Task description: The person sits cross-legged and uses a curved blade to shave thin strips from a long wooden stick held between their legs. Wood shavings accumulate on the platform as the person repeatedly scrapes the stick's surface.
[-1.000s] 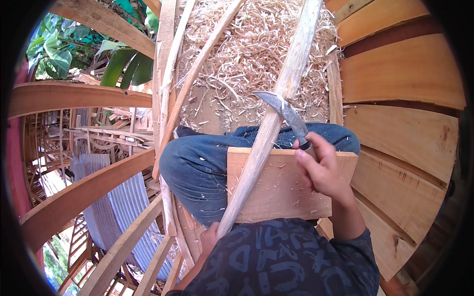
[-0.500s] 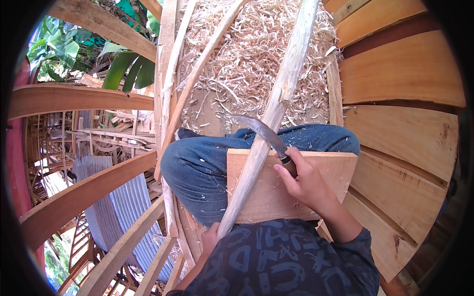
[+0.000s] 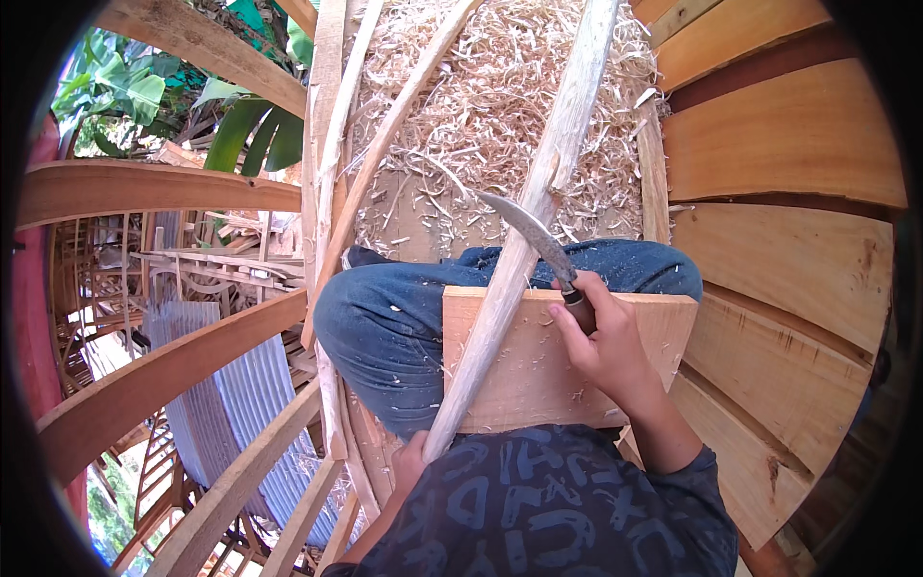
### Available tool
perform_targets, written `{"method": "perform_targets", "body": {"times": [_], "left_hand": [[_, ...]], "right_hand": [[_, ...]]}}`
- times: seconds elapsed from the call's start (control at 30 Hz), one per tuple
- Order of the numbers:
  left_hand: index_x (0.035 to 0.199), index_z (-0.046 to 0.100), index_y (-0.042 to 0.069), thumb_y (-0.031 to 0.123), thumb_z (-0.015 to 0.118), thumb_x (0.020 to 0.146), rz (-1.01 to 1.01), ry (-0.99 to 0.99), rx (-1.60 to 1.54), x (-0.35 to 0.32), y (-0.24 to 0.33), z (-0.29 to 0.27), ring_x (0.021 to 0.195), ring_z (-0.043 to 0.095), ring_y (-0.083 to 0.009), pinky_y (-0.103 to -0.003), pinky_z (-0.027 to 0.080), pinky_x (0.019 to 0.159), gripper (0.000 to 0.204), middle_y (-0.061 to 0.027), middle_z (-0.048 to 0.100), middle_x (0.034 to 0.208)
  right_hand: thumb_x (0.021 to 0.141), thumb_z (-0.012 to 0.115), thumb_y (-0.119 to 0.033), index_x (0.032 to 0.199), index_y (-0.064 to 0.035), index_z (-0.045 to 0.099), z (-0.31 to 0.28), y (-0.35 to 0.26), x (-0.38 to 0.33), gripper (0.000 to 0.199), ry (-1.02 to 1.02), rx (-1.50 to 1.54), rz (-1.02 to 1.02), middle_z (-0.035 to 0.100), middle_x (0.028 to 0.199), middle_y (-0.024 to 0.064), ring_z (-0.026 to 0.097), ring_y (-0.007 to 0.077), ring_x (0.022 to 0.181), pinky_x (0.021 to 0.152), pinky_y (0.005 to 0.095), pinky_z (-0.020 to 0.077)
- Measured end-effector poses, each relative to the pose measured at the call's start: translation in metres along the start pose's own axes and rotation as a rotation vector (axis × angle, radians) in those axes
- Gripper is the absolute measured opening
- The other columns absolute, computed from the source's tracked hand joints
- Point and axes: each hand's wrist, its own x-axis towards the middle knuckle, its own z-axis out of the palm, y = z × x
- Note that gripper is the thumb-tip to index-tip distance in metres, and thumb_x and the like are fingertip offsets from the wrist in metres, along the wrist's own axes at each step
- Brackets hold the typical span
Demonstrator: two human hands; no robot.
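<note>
A long pale wooden pole (image 3: 500,298) slants from my waist up across my lap to the far edge of the view. My left hand (image 3: 411,464) is closed around its near end, partly hidden by my shirt. In my right hand (image 3: 604,332) is a sickle (image 3: 538,238), gripped by its dark wooden handle. The curved blade lies across the pole just beyond my knees, its tip pointing to the far left. A notch with a raised sliver shows on the pole a little past the blade. Under the pole a thick wooden board (image 3: 586,375) rests on my crossed legs.
Curly wood shavings (image 3: 500,96) cover the floor ahead. Long thin strips (image 3: 385,135) of wood lie along the left side. Slatted rails (image 3: 173,394) stand at left, with corrugated sheets (image 3: 250,394) below beyond them. Wide wooden planks (image 3: 779,260) form a wall at right.
My right hand has shifted slightly right and toward the far side, and the sickle blade has moved along the pole with it. My left hand and the pole look nearly unchanged.
</note>
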Motion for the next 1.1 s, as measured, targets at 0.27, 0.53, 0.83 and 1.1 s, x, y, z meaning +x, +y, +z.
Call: {"method": "perform_targets", "body": {"times": [0.27, 0.53, 0.83, 1.1], "left_hand": [[0.093, 0.059, 0.004, 0.046, 0.072, 0.07, 0.022, 0.016, -0.012, 0.001, 0.001, 0.0, 0.069, 0.062, -0.0403, -0.044, 0.046, 0.061, 0.049, -0.0211, 0.06, 0.069], [0.092, 0.06, 0.004, 0.047, 0.072, 0.069, 0.006, 0.029, -0.014, 0.001, -0.007, 0.005, 0.068, 0.061, -0.0397, -0.043, 0.045, 0.06, 0.05, -0.0211, 0.059, 0.068], [0.092, 0.06, 0.004, 0.048, 0.071, 0.069, 0.039, 0.031, 0.022, 0.0, -0.01, 0.005, 0.067, 0.061, -0.0393, -0.044, 0.045, 0.061, 0.052, -0.021, 0.059, 0.069], [0.09, 0.06, 0.004, 0.047, 0.071, 0.069, 0.057, 0.033, 0.02, 0.001, -0.004, 0.002, 0.065, 0.061, -0.0383, -0.044, 0.045, 0.06, 0.05, -0.0196, 0.059, 0.067]], "right_hand": [[0.092, 0.054, -0.008, 0.116, 0.0011, 0.05, -0.021, -0.02, 0.012, 0.026, -0.08, 0.417, 0.297, 0.043, 0.057, -0.0044, 0.038, 0.0025, 0.046, 0.045, 0.0215, 0.0325], [0.091, 0.052, -0.006, 0.125, 0.001, 0.043, -0.004, -0.008, 0.0, 0.036, -0.079, 0.408, 0.087, 0.054, 0.075, 0.005, 0.048, 0.0103, 0.053, 0.05, 0.0252, 0.0411], [0.096, 0.043, -0.008, 0.13, -0.0033, 0.032, -0.006, -0.021, 0.005, 0.036, -0.341, 1.068, 0.431, 0.047, 0.079, 0.0047, 0.045, 0.0079, 0.045, 0.035, 0.0224, 0.0401], [0.093, 0.046, -0.004, 0.121, -0.0023, 0.036, 0.028, -0.013, -0.005, 0.03, 0.265, 0.613, -0.144, 0.047, 0.07, 0.0029, 0.044, 0.006, 0.045, 0.04, 0.0204, 0.0372]]}}
